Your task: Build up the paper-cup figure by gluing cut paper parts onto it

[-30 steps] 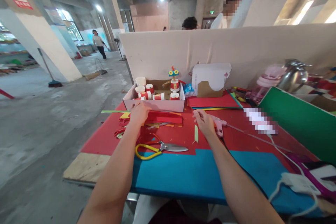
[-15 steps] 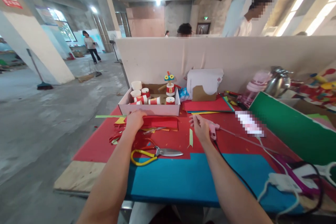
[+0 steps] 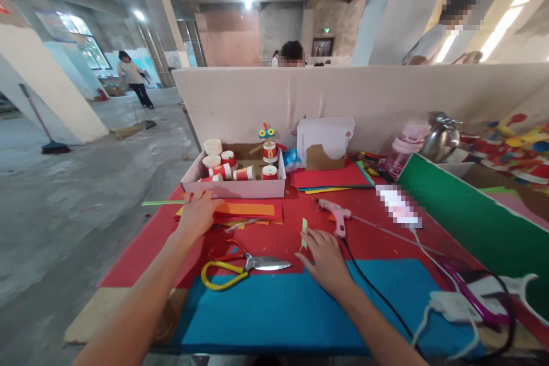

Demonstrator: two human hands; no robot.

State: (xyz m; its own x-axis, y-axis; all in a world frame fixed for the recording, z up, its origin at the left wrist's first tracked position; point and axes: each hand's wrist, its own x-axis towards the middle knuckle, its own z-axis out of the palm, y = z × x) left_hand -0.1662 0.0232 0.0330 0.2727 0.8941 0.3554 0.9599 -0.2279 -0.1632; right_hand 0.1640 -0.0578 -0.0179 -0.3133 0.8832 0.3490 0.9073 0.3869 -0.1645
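Observation:
My left hand (image 3: 198, 214) lies over the left end of the stacked paper strips (image 3: 240, 211), its fingers spread and reaching forward. An orange strip (image 3: 251, 209) shows on top of the red ones, and a thin green strip (image 3: 160, 203) sticks out left of the hand. My right hand (image 3: 325, 257) is low over the table with thumb apart, fingertips at a short light green paper strip (image 3: 304, 223). Yellow- and red-handled scissors (image 3: 246, 263) lie between the hands. Beyond my right hand is a pink glue gun (image 3: 337, 213) on its side.
A shallow box (image 3: 234, 189) of paper cups and a spring figure stands at the back. Coloured paper sheets (image 3: 332, 177) lie beside it. A green-sided box (image 3: 472, 211), a phone (image 3: 398, 206), a power strip (image 3: 454, 304) and cables occupy the right side. A white partition (image 3: 364, 94) rises behind.
My right hand has moved from beside the glue gun toward me, to the light green strip. Near my left hand, an orange strip now shows on the red ones. The camera view has shifted slightly.

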